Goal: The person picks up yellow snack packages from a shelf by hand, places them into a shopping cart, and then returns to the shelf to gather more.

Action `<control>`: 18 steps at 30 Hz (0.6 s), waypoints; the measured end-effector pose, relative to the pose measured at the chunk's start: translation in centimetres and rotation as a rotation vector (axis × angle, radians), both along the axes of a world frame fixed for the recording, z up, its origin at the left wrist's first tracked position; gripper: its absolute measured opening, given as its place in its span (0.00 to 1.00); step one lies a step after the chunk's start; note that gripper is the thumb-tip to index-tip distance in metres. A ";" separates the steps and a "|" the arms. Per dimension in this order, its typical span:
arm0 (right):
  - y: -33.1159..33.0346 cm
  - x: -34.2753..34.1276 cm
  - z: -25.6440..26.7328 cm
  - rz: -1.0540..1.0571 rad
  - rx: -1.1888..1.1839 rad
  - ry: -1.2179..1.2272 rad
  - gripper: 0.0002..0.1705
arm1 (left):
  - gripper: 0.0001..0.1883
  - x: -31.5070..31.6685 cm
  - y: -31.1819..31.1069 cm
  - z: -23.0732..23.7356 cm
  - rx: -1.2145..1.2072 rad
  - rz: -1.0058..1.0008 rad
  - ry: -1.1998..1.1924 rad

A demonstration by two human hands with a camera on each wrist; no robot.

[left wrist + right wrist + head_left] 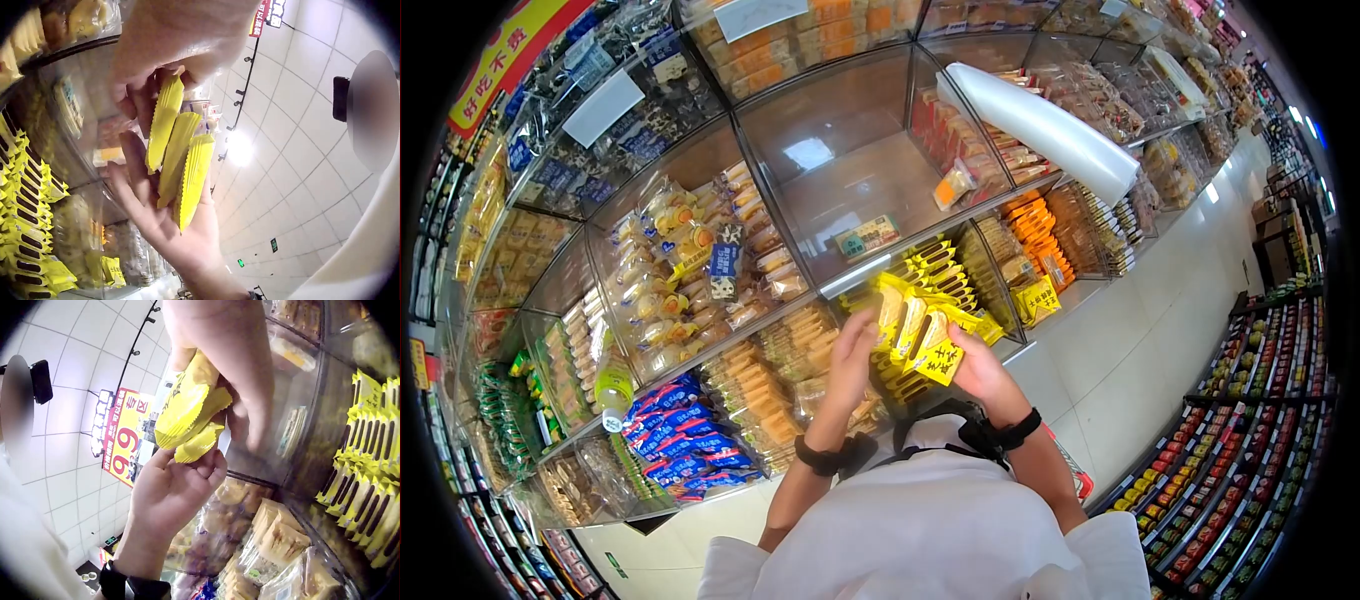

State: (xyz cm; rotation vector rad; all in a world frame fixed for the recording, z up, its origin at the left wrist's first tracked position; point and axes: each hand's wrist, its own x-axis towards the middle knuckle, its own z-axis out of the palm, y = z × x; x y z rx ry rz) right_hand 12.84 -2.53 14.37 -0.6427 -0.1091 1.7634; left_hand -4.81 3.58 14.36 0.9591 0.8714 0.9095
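Three or so yellow snack packets point(922, 332), fanned side by side, are held between both hands over the front row of bins. My left hand point(855, 350) pinches them at one end; in the left wrist view its curled fingers meet the top of a yellow packet point(165, 122). My right hand point(980, 370) grips the other end, thumb on the front packet. In the right wrist view the packets point(187, 412) sit between its thumb and fingers, and the left fingertips touch their lower edge. Right below is a bin of matching yellow packets point(940, 270).
Clear-walled bins surround the hands, with blue packets point(685, 440) and wrapped biscuits point(750, 390) at left and orange packets point(1035, 230) at right. A plastic bag roll point(1050, 130) lies across the upper bins. A green-capped bottle point(613, 385) stands left. Shelves point(1220, 480) line the right aisle.
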 end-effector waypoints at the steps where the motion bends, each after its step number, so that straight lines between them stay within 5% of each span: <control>1: 0.0 0.0 -0.1 -0.012 -0.006 0.005 0.25 | 0.19 0.0 0.1 0.2 -0.002 -0.016 0.008; 8: 0.1 -0.3 0.3 -0.006 0.033 -0.023 0.24 | 0.29 0.6 -0.1 2.1 0.058 -0.079 -0.007; 18: 0.0 -0.4 0.8 -0.007 0.042 -0.124 0.24 | 0.29 0.5 -0.2 2.0 0.044 -0.047 -0.050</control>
